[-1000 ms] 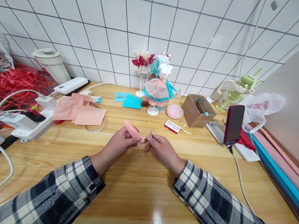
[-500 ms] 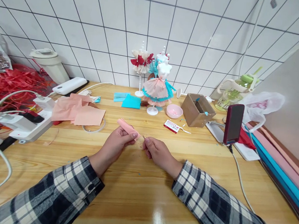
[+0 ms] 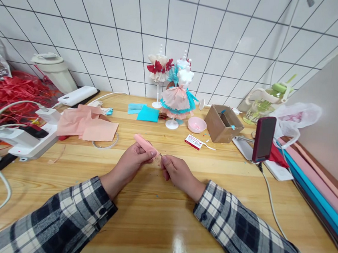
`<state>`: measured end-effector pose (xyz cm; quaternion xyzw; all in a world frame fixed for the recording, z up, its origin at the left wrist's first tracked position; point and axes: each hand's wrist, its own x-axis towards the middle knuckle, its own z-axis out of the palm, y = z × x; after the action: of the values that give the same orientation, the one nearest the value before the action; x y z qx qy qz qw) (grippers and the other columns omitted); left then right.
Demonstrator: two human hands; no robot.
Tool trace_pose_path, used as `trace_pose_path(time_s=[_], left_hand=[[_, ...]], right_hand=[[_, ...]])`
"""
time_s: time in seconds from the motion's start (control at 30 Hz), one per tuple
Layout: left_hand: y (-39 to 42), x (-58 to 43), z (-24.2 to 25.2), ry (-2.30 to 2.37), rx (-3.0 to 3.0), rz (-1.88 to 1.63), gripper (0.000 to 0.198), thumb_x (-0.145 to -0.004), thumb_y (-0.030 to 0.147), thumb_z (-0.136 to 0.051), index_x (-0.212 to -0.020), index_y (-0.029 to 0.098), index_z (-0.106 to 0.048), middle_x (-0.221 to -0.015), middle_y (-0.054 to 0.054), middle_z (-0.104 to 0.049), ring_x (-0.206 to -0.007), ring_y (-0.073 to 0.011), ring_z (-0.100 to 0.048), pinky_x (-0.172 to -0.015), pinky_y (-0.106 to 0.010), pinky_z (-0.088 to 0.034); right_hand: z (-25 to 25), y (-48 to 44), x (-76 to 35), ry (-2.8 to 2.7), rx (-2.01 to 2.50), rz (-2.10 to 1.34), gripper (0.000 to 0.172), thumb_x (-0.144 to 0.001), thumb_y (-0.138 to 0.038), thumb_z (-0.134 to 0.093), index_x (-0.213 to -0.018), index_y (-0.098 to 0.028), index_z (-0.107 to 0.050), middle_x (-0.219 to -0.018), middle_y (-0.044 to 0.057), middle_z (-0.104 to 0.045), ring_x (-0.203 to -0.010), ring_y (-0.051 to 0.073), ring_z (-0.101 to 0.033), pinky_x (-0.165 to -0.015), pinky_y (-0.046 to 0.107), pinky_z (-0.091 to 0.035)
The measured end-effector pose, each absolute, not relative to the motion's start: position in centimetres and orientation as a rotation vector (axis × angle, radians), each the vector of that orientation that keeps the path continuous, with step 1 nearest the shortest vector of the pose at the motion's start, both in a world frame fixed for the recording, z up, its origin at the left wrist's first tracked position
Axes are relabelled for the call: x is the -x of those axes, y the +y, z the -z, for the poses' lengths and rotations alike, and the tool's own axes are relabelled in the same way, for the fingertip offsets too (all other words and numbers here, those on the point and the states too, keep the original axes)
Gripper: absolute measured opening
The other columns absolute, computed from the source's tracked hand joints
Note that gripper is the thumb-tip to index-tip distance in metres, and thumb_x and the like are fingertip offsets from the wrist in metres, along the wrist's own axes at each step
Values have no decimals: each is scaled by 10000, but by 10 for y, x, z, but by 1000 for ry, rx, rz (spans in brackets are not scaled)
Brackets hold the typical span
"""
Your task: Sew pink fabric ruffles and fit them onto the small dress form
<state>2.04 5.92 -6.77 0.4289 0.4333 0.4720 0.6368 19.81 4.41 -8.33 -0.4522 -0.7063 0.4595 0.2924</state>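
My left hand (image 3: 137,158) is closed on a folded strip of pink crepe paper (image 3: 143,142), pinched between thumb and fingers near its right end. My right hand (image 3: 178,171) is closed too, its thumb and forefinger gripping a thin, dark, needle-like piece (image 3: 160,154) whose tip meets the strip's right end. It is too small to tell exactly what it is. Both hands hang just above the table, nearly touching. Behind them stands a small white dress form (image 3: 185,78) wearing a pink and turquoise paper skirt (image 3: 176,99).
Loose pink paper sheets (image 3: 100,130) and a power strip (image 3: 35,144) lie at left. Turquoise paper (image 3: 147,114), a pink bowl (image 3: 197,125), a small card (image 3: 194,141) and a cardboard box (image 3: 223,126) stand farther back. A phone (image 3: 264,139) stands at right beside paper rolls (image 3: 316,186).
My right fingers have shifted slightly left, bringing the thin piece closer to the end of the pink strip. The left hand keeps its hold, and the view has shifted a little.
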Motion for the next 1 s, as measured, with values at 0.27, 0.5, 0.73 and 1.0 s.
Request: trace_pose_path(time_s=[0.27,0.5,0.73,1.0], left_hand=[[59,-20,67,1013,-972,-1089,328,-637,299,-821,-790,158,-567,-703,10,-623,-646,-118,-562,-619,-238,-417],[59,-21,68,1012,-982,-1081,336,-640,301,-818,-798,159,-558,-696,22,-601,-648,-113,-542,-611,-230,-401],[58,-22,66,1003,-1000,-1069,326,-640,306,-815,-774,156,-560,-702,12,-586,-641,-110,-516,-603,-224,-401],[57,-22,63,1032,-982,-1076,355,-609,326,-829,-773,159,-563,-705,9,-596,-653,-124,-543,-606,-229,-413]], right_hand=[[84,44,-198,-1856,1212,-1288,521,-979,-595,-249,-743,-207,-505,-532,-38,-533,-479,101,-451,-510,224,-321],[81,43,-198,-1861,1212,-1281,484,-997,-535,-266,-716,-208,-487,-521,-39,-525,-472,103,-455,-515,225,-332],[81,44,-198,-1879,1204,-1259,468,-1006,-490,-263,-689,-214,-468,-511,-34,-520,-483,118,-469,-533,236,-345],[79,45,-198,-1769,1240,-1300,505,-973,-575,-288,-660,-217,-458,-477,-37,-472,-467,123,-447,-511,244,-338]])
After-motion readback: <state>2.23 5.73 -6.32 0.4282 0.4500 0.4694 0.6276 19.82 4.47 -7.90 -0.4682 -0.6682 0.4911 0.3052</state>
